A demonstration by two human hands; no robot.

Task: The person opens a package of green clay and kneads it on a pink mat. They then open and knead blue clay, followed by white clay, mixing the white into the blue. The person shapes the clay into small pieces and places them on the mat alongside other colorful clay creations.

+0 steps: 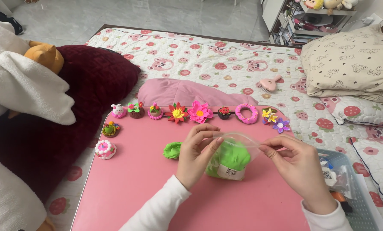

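Your hands, left and right, pinch opposite edges of the clear bag of green clay, held just above the pink bench; one green lump already lies out beside it, most clay remains bagged

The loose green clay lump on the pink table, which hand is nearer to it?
Left. The left hand is just right of the green clay lump; the right hand is farther right, past the bag.

The basket is cut off at the edge, its contents too jumbled to tell.
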